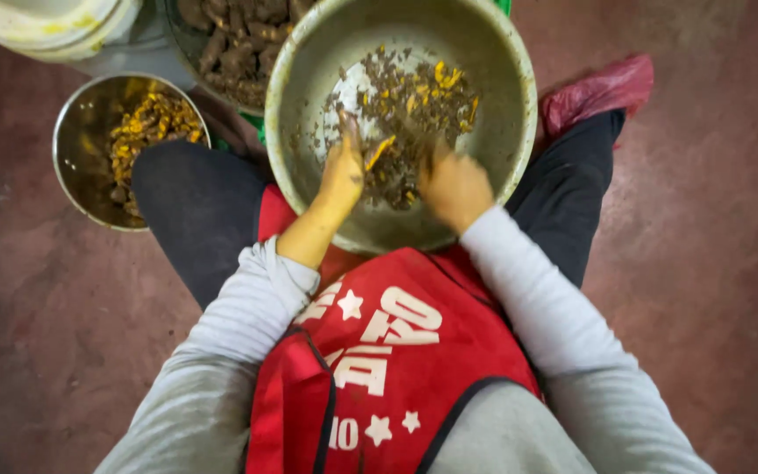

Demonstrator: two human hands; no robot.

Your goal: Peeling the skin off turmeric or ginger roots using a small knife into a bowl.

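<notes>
the big metal bowl (502, 114) rests on the lap of a seated person, tipped a little toward the body, and serves as the landmark here. inside it lies a heap of brown peel scraps (388, 114) mixed with bright yellow root pieces (445, 77), spread over the bowl's floor and up its far side.

the left hand (342, 175), stained yellow, reaches in over the near rim of the bowl; its fingers point into the scraps and a small yellow sliver (379, 151) sits just beside the fingertips. whether its grip is clenched on that sliver or lying loose i cannot tell, since the hand is blurred. the right hand (454, 186) is also inside the near part of the bowl, to the right of the left hand, its fingers curled down into the heap; what its grip closes on is hidden under the knuckles, so i cannot tell that either.

left of the big bowl, on the reddish floor (712, 290), stands a smaller steel bowl (76, 132) holding peeled yellow pieces. beyond the big bowl's far left rim is a container of unpeeled brown roots (234, 44). nearer than the bowl, a red apron (396, 351) covers the person's front between grey sleeves (546, 307).
</notes>
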